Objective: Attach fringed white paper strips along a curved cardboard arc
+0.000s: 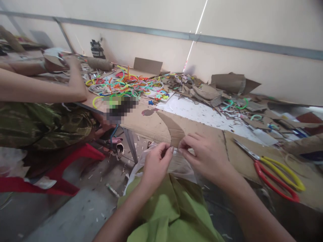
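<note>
Both of my hands are close together over my lap, at the front edge of the cardboard-covered table. My left hand [156, 163] is closed in a pinch, thumb against the fingers. Just to its right my right hand [202, 153] has its thumb and forefinger brought together as well. Something thin and small seems to lie between the fingertips, too small to make out. Behind my fingers a curved piece of brown cardboard [173, 129] lies on the table. Scissors [257, 159] with one red and one yellow handle rest to the right, blades partly apart.
Colourful pipe cleaners [126, 84] are heaped at the back left, and cardboard scraps [207, 92] at the back right. Another person's arm [42, 85] rests on the table at the left. A red stool [63, 171] stands below. A cardboard roll [306, 146] lies at the far right.
</note>
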Available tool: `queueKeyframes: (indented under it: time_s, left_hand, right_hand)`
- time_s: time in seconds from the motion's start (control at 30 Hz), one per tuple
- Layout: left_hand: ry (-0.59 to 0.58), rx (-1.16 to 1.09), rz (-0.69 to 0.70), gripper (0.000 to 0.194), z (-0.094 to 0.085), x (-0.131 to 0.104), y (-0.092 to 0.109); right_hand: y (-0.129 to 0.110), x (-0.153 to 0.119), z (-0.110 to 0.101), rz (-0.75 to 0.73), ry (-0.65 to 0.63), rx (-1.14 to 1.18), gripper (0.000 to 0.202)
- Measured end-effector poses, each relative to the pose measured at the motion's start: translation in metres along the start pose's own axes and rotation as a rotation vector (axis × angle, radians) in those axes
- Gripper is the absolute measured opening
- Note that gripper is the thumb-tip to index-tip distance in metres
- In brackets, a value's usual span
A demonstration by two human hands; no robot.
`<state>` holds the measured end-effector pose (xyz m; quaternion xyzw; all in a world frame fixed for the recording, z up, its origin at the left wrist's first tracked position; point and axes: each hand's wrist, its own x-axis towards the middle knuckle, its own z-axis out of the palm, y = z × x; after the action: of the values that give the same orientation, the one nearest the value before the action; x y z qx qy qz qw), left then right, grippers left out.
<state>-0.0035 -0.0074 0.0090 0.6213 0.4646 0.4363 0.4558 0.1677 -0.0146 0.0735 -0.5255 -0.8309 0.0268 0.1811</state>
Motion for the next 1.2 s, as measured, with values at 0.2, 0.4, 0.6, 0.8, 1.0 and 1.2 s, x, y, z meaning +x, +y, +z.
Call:
queueKeyframes:
  time_s: [0.2,0.4,0.6,0.8,1.0,1.2]
  left_hand:
    - [0.073,0.046,0.011,0.024,0.000,0.002,0.001]
    - [0.111,0.047,-0.038,0.024,-0.005,0.002,-0.001]
    - [0.105,0.020,-0.050,0.025,-0.011,0.004,0.001]
    - [0.095,-0.035,-0.075,0.024,-0.010,0.005,0.003]
    - [0.113,0.008,-0.056,0.025,-0.008,0.003,0.001]
    - [0.137,0.084,-0.015,0.024,-0.008,0.001,0.002]
  right_hand:
    - [0.007,-0.007,0.005,0.206,0.167,0.335,0.008]
    - [0.023,-0.017,0.005,0.345,0.309,0.335,0.014]
    - [0.032,-0.017,0.014,0.203,0.135,0.357,0.021]
    - [0.022,-0.020,0.012,0.157,0.328,0.228,0.015]
    - [-0.006,-0.018,0.021,-0.050,0.379,0.135,0.006]
    - [-0.014,-0.010,0.035,-0.037,0.441,0.005,0.009]
